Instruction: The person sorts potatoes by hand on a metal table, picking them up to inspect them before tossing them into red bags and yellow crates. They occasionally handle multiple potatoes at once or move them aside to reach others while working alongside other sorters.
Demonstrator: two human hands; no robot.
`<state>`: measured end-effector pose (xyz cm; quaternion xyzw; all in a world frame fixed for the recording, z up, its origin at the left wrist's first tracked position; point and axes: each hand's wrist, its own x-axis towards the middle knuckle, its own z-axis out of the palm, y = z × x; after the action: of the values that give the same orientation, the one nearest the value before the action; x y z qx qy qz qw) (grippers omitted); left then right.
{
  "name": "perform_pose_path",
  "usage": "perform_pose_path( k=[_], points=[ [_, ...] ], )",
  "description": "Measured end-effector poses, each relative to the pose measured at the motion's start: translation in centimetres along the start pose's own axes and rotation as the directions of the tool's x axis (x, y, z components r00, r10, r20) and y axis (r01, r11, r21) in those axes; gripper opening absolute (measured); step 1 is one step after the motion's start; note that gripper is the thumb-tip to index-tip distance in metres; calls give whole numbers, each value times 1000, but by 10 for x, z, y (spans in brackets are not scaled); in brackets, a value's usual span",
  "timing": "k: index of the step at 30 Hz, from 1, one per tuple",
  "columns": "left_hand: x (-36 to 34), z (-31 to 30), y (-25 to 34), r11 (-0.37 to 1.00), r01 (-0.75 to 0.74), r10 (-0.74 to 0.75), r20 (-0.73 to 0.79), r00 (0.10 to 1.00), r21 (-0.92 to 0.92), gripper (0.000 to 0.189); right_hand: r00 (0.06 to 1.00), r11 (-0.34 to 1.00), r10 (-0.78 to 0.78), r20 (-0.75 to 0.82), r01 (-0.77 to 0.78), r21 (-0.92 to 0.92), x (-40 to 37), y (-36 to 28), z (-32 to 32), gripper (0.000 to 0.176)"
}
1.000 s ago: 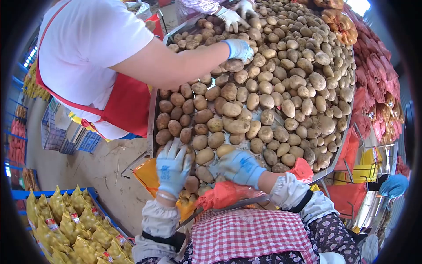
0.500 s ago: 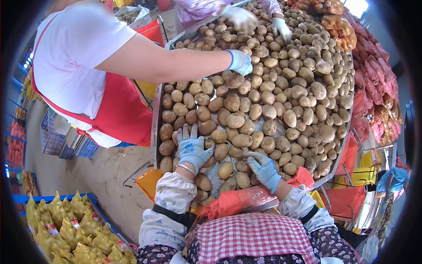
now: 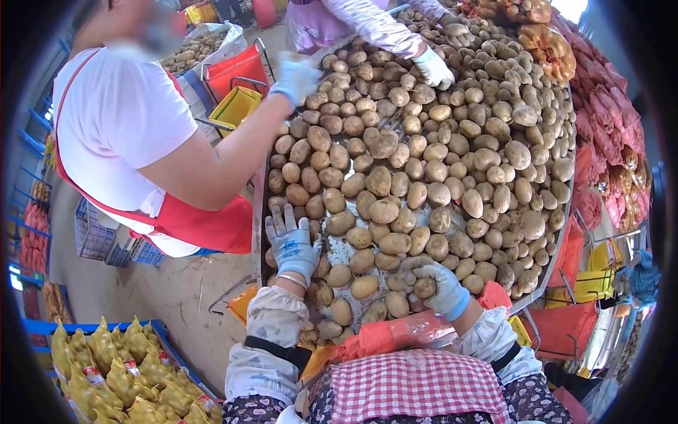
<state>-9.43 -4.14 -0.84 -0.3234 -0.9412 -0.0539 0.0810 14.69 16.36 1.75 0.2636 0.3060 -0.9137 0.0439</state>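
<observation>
Many potatoes [image 3: 395, 244] cover a metal sorting table [image 3: 257, 233]. My left hand [image 3: 293, 244], in a blue and white glove, lies over potatoes at the table's left side with its fingers spread. Near the front edge, my right hand [image 3: 441, 288] wears a similar glove, its fingers curled round a potato [image 3: 424, 287]. Red plastic bags [image 3: 392, 336] lie along the front edge, between my forearms.
A co-worker in a red apron [image 3: 205, 219] stands at the left; another co-worker's gloved hand [image 3: 433, 68] reaches in at the back. Yellow net bags [image 3: 127, 367] fill a blue-edged crate at lower left. Red sacks [image 3: 600, 113] are piled at right.
My left hand has shifted slightly left, while my right hand has closed round a potato. The apron-wearing co-worker's hand has swung back from the potatoes toward the left.
</observation>
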Motion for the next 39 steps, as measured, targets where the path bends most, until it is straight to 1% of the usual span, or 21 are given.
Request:
perform_pose_path(
  k=[6, 8, 10, 12, 13, 15, 16, 17, 18, 19, 21, 23, 28, 30, 32, 33, 34, 36, 37, 38, 39],
  points=[
    [4, 1, 5, 995, -99, 98, -30, 995, -19, 35, 995, 990, 90, 50, -84, -114, -4, -5, 12, 41],
    [-15, 7, 25, 830, -57, -48, -173, 984, -555, 37, 976, 982, 151, 156, -166, 86, -11, -18, 42, 48],
    [-36, -47, 70, 655, -265, 349, -28, 937, -707, 48, 958, 973, 169, 230, -199, 117, -10, -16, 42, 53],
    [-29, -39, 63, 642, -311, 368, -74, 927, -700, 62, 975, 993, 97, 200, -109, 50, -8, -16, 36, 49],
    [-13, -21, 40, 843, -192, 160, -108, 981, -502, 66, 975, 993, 92, 201, -104, 50, -3, -22, 25, 49],
    [-6, 13, -3, 980, 26, -52, -131, 990, -198, 70, 975, 869, -222, 24, 209, -448, 10, -35, -5, 44],
    [-12, 23, -15, 992, 63, -72, -77, 994, -106, 70, 973, 867, -230, 17, 213, -451, 16, -42, -8, 44],
    [-20, 9, -13, 989, -24, 24, -1, 1000, -145, 66, 808, 410, -589, -13, 285, -866, 24, -50, -10, 41],
    [-28, -11, 0, 991, -92, 101, 87, 991, -99, 61, 549, -158, -818, 170, 71, -985, 27, -54, -11, 39],
    [-44, -7, -1, 961, -197, 222, 114, 968, -196, 58, 549, -154, -819, 166, 68, -986, 27, -53, -9, 39],
    [-46, -14, -4, 912, -293, 341, 135, 930, -288, 54, 764, -401, -635, 114, -200, -894, 28, -43, 1, 40],
    [-25, -20, -11, 906, 48, 31, 181, 983, -421, 54, 796, -398, -571, 201, -54, -916, 35, -26, 13, 37],
    [4, -2, -14, 989, 103, -64, 334, 940, -101, 61, 825, -164, -543, 156, 78, -983, 32, -14, 18, 40],
    [4, -4, -16, 994, -5, 29, 225, 974, -106, 59, 899, 737, -368, -236, 127, -663, 27, -19, 4, 35],
    [-4, -2, -11, 991, -53, 72, 153, 986, -121, 52, 932, 833, -268, -245, 97, -544, 15, -30, -5, 44],
    [-11, -2, -2, 960, -13, 14, 2, 1000, -279, 49, 972, 981, -101, -212, 61, -185, 10, -32, -3, 51],
    [-14, 1, 10, 900, 0, -65, -133, 989, -435, 46, 993, 980, 44, -114, -20, 198, 5, -34, 0, 59],
    [-7, -30, 55, 588, -157, 320, 50, 946, -793, 45, 993, 953, 72, -92, -41, 299, 5, -31, 20, 71],
    [-11, -48, 83, 616, -438, 459, -152, 875, -655, 50, 992, 899, 66, -111, -11, 438, 6, -28, 22, 74],
    [-7, -43, 85, 615, -443, 461, -159, 873, -652, 50, 990, 827, 60, -125, 21, 562, 8, -27, 21, 77],
    [-1, -31, 88, 682, -384, 355, -177, 918, -622, 52, 981, 664, 8, 192, -149, 733, 7, -25, 2, 76]
  ],
)
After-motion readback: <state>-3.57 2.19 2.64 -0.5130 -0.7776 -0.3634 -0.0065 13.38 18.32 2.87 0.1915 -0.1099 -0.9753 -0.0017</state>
